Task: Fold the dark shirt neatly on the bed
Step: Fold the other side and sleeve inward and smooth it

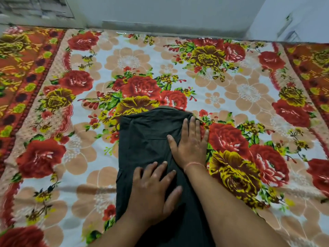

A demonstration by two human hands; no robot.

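Note:
The dark shirt (144, 139) lies on the bed as a long narrow strip, its sides folded in, with the collar end at the far side. My right hand (190, 142) presses flat on the strip's upper right part, fingers spread, fingertips near the far right corner. My left hand (154, 191) rests flat on the shirt's middle, nearer to me, fingers apart. Neither hand grips the cloth. My forearms hide the near end of the shirt.
The bed (249, 90) wears a floral sheet with red and yellow roses and stretches wide on both sides of the shirt. A grey wall (160, 13) runs along the far edge, with a white surface (293, 16) at the far right.

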